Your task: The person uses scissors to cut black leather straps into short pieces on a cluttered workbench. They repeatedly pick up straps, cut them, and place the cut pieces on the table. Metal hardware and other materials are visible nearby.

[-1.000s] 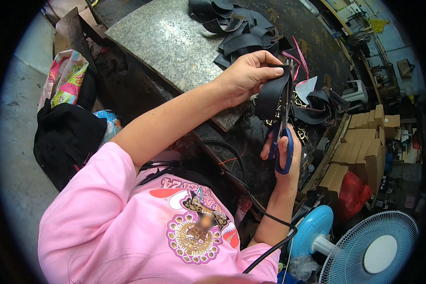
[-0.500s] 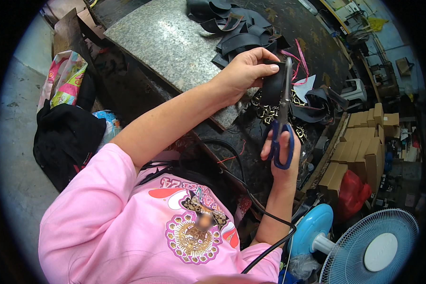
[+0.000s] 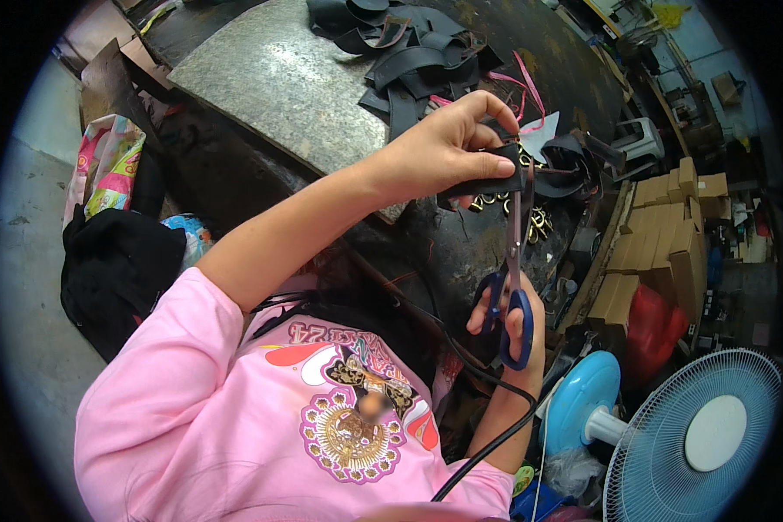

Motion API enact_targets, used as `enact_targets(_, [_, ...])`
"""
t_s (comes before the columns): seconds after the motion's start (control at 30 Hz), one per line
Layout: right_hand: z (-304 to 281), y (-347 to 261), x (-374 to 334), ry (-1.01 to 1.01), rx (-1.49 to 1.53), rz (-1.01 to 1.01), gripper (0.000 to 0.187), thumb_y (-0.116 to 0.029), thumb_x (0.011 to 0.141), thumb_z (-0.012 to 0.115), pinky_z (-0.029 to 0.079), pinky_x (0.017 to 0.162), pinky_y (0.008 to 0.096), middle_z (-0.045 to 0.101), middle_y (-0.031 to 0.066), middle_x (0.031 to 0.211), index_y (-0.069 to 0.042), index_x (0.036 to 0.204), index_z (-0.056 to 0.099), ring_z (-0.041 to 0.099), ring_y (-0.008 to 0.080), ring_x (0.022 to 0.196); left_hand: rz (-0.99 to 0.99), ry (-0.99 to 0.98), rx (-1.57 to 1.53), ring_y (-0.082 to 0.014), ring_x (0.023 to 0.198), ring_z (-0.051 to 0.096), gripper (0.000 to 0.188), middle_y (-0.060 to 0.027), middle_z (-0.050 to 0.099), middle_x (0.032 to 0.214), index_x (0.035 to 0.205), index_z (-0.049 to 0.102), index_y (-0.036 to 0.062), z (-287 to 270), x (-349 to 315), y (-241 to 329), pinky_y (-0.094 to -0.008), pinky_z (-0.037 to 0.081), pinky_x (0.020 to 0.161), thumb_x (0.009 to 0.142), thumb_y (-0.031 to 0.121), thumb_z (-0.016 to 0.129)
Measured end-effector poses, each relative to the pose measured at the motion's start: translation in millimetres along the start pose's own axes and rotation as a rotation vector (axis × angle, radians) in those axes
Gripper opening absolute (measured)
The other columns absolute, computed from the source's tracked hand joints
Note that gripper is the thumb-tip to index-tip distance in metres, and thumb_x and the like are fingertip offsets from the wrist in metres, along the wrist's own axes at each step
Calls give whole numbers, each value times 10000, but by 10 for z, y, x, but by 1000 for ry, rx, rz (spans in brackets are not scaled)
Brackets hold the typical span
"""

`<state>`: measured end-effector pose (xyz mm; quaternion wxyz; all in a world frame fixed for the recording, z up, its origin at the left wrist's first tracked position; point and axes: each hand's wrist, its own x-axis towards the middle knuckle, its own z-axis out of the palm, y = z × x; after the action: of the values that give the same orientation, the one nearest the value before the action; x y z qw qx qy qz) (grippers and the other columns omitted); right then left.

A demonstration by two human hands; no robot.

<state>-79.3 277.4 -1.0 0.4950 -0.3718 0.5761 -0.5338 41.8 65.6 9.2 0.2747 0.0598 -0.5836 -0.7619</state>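
Observation:
Between thumb and fingers, my left hand [image 3: 461, 143] pinches a black strap [image 3: 489, 184] that looks like leather. My right hand [image 3: 531, 317] has its fingers in the dark blue handles of a pair of scissors [image 3: 514, 235]. The blades point away from me and stand a little apart, right at the strap's right edge. Whether they touch the strap I cannot tell. Beneath the hands, several brass-coloured metal rings or buckles [image 3: 539, 224] lie on the dark table [image 3: 461, 252], partly hidden by the strap and blades.
A pile of black straps [image 3: 418, 61] lies on and beside a grey stone slab [image 3: 261, 78]. Pink cord [image 3: 528, 83] and another black strap [image 3: 558, 181] are farther right. Cardboard boxes [image 3: 661, 244] and a fan [image 3: 713, 435] stand right; a black cable [image 3: 487, 376] crosses near my right forearm.
The scissors have moved nearer to me, and their blades have spread apart. My left hand has turned, bringing the strap from hanging down to lying more sideways.

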Motion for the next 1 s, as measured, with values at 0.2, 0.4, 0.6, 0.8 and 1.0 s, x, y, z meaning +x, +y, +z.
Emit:
enact_targets(0.2, [-50, -5, -205, -44, 48, 54, 751, -664, 636, 696, 436, 562, 203, 570, 64, 684, -2, 929, 493, 576, 114, 607, 3, -80, 40, -39, 589, 546, 416, -73, 618, 877, 1153, 345, 62, 99, -111, 31, -173, 437, 426, 852, 80, 632])
enact_targets(0.4, [-38, 50, -269, -43, 71, 16, 681, -585, 660, 730, 443, 531, 202, 558, 52, 683, 4, 904, 490, 585, 112, 584, 3, -45, 53, -37, 584, 545, 420, -64, 616, 854, 1151, 343, 68, 181, -214, 57, -169, 434, 428, 849, 70, 635])
enact_targets(0.6, [-41, 94, -332, 12, 105, 22, 454, -313, 721, 761, 431, 471, 203, 545, 49, 638, 10, 883, 486, 562, 103, 510, 39, -19, 65, -29, 565, 533, 406, -42, 592, 798, 1105, 340, 77, 235, -260, 66, -163, 428, 428, 841, 75, 649])
enact_targets(0.8, [-64, 62, -374, 41, 19, 60, 248, -118, 735, 663, 419, 446, 198, 534, 45, 613, 10, 861, 491, 548, 93, 482, -10, -18, 69, -50, 537, 530, 388, -57, 574, 754, 1034, 330, 59, 238, -288, 55, -188, 422, 402, 827, 66, 659])
enact_targets(1.0, [-7, 99, -326, 78, 58, 14, 259, -107, 745, 689, 421, 461, 185, 528, 25, 618, 10, 876, 498, 551, 87, 489, -19, -40, 50, -58, 548, 551, 422, -27, 531, 778, 1018, 319, 83, 257, -284, 23, -183, 452, 397, 808, 71, 685])
